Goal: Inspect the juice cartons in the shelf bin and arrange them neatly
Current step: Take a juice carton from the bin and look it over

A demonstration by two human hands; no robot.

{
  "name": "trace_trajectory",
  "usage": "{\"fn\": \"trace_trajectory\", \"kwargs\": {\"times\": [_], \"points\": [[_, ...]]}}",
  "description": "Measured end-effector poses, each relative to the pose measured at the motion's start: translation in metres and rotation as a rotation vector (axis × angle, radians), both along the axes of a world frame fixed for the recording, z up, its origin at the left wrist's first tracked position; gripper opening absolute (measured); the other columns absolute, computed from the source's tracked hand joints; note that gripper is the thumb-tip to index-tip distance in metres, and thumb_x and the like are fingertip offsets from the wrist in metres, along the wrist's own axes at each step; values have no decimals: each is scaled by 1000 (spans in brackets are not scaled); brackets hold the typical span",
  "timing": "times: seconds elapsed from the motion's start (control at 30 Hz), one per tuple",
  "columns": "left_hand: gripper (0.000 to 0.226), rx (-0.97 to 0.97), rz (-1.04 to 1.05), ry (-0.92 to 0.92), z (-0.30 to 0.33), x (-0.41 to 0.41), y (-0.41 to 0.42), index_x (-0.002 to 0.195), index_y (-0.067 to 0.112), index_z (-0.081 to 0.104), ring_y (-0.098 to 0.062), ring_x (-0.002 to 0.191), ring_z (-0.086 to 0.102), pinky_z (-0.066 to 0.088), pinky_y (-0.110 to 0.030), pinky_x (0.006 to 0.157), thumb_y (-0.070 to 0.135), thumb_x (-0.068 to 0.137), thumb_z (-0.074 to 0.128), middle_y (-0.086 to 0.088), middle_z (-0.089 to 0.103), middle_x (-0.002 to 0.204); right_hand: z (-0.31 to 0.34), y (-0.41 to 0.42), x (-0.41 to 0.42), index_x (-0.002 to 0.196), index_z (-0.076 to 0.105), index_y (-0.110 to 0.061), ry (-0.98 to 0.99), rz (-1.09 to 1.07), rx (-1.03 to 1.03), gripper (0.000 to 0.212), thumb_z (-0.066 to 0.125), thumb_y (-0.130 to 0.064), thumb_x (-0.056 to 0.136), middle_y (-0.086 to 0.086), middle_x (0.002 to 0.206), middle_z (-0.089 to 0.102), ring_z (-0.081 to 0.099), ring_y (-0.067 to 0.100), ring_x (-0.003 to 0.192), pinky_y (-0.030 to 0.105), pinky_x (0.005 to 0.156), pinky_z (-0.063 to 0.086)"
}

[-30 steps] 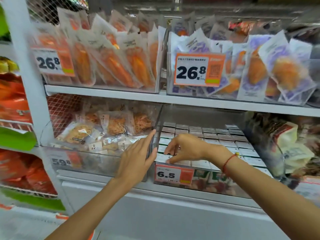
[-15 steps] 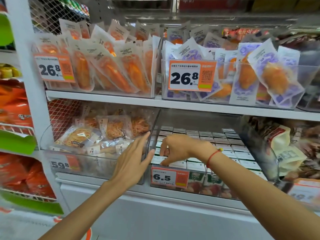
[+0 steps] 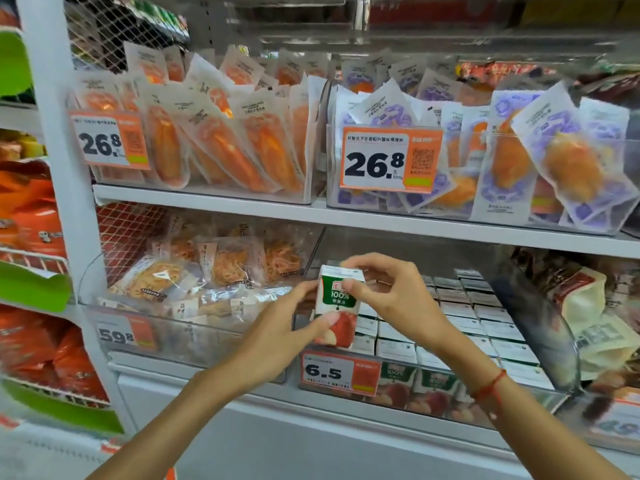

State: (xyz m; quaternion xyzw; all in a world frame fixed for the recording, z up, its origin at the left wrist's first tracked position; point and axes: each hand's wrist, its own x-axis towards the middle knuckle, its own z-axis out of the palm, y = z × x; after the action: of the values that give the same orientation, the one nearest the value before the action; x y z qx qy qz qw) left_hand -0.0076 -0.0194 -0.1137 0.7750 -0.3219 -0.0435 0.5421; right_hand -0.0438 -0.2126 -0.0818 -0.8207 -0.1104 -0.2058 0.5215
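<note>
While both hands pinch one juice carton point(image 3: 337, 306) above the bin point(image 3: 429, 407), left hand point(image 3: 277, 337) fingers clamp its lower side and right hand point(image 3: 391, 292) fingers its top. Such light grips could let it slip and knock the packed rows point(image 3: 460, 317) askew.

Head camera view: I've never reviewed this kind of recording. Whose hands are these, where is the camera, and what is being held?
No machine here: a person wears the camera on their head, looking down at their own bare hands before a shop shelf. The left hand grips the lower part of one juice carton, and the right hand pinches its top. The carton is lifted above the clear shelf bin, where rows of similar cartons stand. A 6.5 price tag hangs on the bin's front.
</note>
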Motion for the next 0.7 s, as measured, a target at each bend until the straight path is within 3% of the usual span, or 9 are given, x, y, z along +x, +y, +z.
{"fn": "trace_trajectory", "kwargs": {"times": [0.13, 0.23, 0.43, 0.6, 0.7], "points": [[43, -96, -61, 156, -12, 8, -13, 127, 35, 54, 4, 106, 64, 52, -13, 81, 34, 85, 65, 18, 67, 119, -18, -7, 1, 110, 65, -35, 114, 43, 124, 38, 63, -51, 75, -23, 105, 69, 65, -1, 99, 16, 82, 52], [35, -104, -75, 176, -18, 9, -20, 120, 38, 55, 8, 107, 62, 49, -7, 80, 32, 87, 64, 29, 66, 114, -28, -12, 2, 111, 66, -31, 194, 76, 138, 41, 56, -54, 79, -13, 107, 72, 67, 6, 101, 21, 83, 53], [41, -164, -35, 204, -21, 1, -23, 120, 36, 58, 6, 110, 61, 51, -15, 88, 45, 80, 60, 26, 67, 114, -30, -14, -6, 123, 61, -28, 229, 154, 167, 37, 51, -45, 91, -17, 114, 69, 65, 1, 105, 15, 79, 52], [41, -247, 51, 252, -19, -21, -21, 114, 29, 62, 2, 100, 66, 52, -15, 80, 43, 76, 61, 16, 73, 105, -27, -1, -18, 123, 61, -27, 286, 147, 140, 39, 46, -45, 92, -12, 113, 70, 65, 3, 105, 20, 80, 53], [25, -281, 96, 287, -15, -39, -17, 107, 28, 64, -5, 98, 69, 55, -18, 79, 34, 83, 61, 7, 73, 104, -19, 11, -33, 119, 63, -27, 321, 140, 148, 31, 43, -38, 98, -14, 104, 72, 67, 1, 97, 15, 74, 52]]}}
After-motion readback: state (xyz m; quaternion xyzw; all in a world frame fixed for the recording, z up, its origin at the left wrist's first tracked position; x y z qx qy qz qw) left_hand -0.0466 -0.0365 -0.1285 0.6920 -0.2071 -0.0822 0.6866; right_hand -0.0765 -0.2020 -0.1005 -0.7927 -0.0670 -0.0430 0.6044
